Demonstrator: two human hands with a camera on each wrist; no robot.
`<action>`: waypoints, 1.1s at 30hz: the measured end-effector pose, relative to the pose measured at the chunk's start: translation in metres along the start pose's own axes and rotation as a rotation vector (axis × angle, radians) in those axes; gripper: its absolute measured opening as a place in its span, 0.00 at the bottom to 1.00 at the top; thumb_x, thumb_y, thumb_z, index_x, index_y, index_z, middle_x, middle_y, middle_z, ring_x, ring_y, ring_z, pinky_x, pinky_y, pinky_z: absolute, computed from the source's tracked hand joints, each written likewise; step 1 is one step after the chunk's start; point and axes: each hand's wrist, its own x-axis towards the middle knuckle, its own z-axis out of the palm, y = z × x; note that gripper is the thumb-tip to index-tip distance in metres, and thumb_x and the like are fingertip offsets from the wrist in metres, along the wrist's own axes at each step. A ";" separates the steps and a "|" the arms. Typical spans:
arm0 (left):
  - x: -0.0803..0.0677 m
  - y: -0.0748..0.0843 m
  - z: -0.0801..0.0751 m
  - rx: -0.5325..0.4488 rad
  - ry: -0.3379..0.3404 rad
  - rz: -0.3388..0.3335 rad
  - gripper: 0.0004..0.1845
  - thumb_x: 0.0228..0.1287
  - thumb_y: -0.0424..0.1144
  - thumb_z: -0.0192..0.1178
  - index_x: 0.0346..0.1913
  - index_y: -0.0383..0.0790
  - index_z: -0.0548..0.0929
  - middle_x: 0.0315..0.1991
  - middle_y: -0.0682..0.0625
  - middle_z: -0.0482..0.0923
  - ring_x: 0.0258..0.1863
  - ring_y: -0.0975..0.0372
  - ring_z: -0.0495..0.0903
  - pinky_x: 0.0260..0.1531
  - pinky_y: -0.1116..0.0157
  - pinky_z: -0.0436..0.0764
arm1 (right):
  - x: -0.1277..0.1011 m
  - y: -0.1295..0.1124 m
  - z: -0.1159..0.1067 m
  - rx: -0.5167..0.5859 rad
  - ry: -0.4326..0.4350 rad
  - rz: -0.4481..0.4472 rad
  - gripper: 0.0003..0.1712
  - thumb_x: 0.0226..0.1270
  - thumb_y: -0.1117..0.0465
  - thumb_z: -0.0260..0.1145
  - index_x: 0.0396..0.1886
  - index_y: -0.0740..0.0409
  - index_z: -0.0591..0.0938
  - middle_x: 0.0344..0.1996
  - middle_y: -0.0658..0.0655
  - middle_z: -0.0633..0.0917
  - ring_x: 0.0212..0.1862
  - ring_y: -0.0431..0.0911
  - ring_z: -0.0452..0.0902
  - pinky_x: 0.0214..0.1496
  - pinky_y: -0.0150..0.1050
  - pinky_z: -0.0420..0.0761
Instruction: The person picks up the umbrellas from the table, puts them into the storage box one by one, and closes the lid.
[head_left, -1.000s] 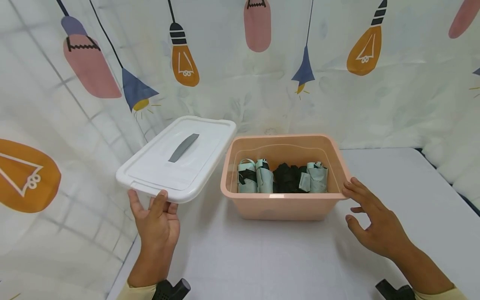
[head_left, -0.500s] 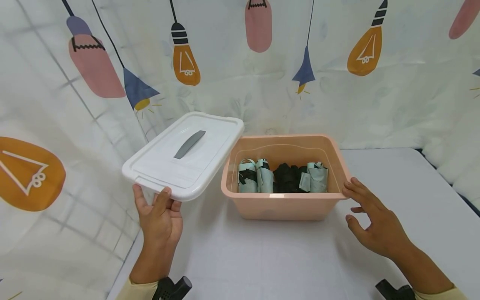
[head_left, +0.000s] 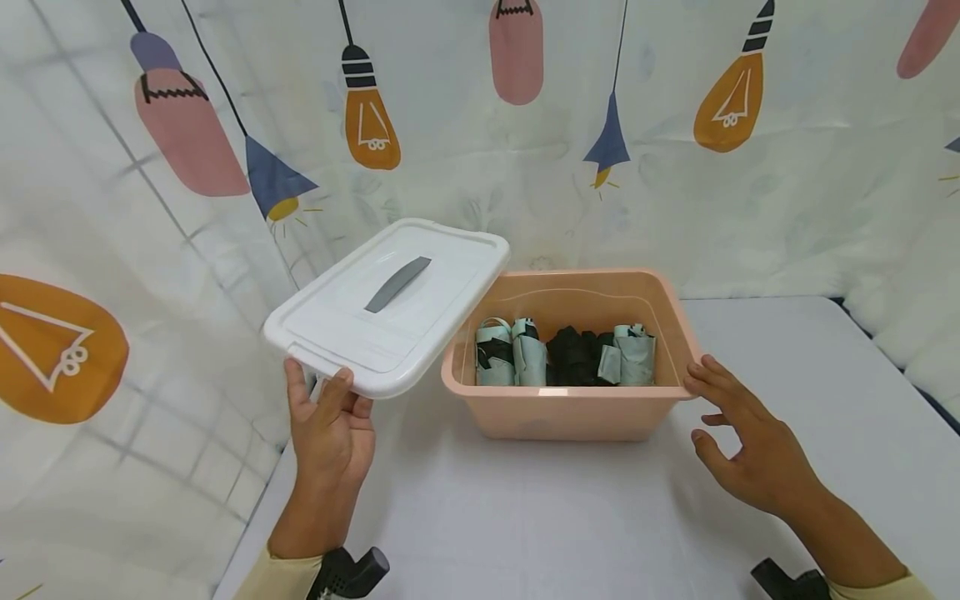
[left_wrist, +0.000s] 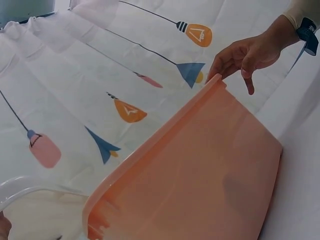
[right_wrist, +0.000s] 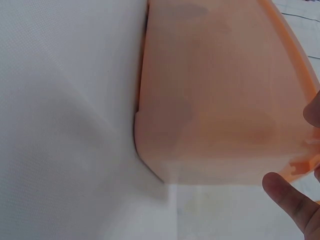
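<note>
A white lid [head_left: 390,304] with a grey handle hangs tilted in the air, its far corner over the left rim of a peach plastic bin [head_left: 570,412]. My left hand [head_left: 330,421] grips the lid's near edge from below, thumb on top. The bin stands on the white table and holds rolled pale green and black cloth items [head_left: 562,354]. My right hand [head_left: 738,446] has relaxed fingers, and their tips touch the bin's right rim. In the left wrist view the bin [left_wrist: 200,170] fills the frame with the right hand [left_wrist: 245,55] at its far corner. The right wrist view shows the bin's wall [right_wrist: 220,95] up close.
A white cloth with printed light bulbs [head_left: 367,117] hangs behind and to the left of the table [head_left: 562,525]. Bare tabletop lies in front of the bin and to its right. Crumpled white fabric [head_left: 915,333] lies at the far right edge.
My left hand has carried the lid to the right and slightly up, so that its corner now overlaps the bin's left rim. The right hand and bin have stayed still.
</note>
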 end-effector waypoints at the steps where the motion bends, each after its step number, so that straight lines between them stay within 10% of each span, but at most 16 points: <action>1: 0.000 0.000 0.000 0.001 0.002 -0.008 0.53 0.71 0.19 0.56 0.83 0.66 0.41 0.75 0.39 0.62 0.56 0.50 0.83 0.51 0.58 0.82 | 0.000 0.000 0.000 -0.004 0.000 0.000 0.46 0.50 0.69 0.68 0.74 0.57 0.70 0.77 0.56 0.66 0.76 0.30 0.55 0.47 0.16 0.74; 10: 0.000 -0.004 0.004 0.035 -0.029 -0.040 0.53 0.73 0.20 0.55 0.83 0.65 0.37 0.76 0.42 0.61 0.59 0.50 0.81 0.52 0.60 0.80 | 0.000 0.001 -0.001 0.000 0.001 -0.007 0.45 0.51 0.68 0.67 0.74 0.58 0.71 0.76 0.57 0.67 0.74 0.26 0.56 0.44 0.20 0.78; 21: 0.003 -0.007 0.010 0.021 0.040 -0.099 0.53 0.72 0.21 0.56 0.84 0.62 0.38 0.70 0.37 0.68 0.38 0.58 0.88 0.34 0.71 0.85 | 0.000 0.002 0.000 0.006 0.002 -0.014 0.45 0.51 0.67 0.67 0.74 0.57 0.71 0.76 0.56 0.67 0.75 0.31 0.56 0.46 0.17 0.76; 33: 0.005 -0.012 0.012 0.011 0.015 -0.135 0.51 0.72 0.21 0.55 0.84 0.61 0.40 0.75 0.43 0.61 0.43 0.56 0.87 0.44 0.67 0.84 | 0.000 0.001 -0.001 -0.018 -0.004 -0.011 0.45 0.51 0.66 0.67 0.75 0.57 0.70 0.77 0.56 0.66 0.75 0.29 0.55 0.46 0.17 0.76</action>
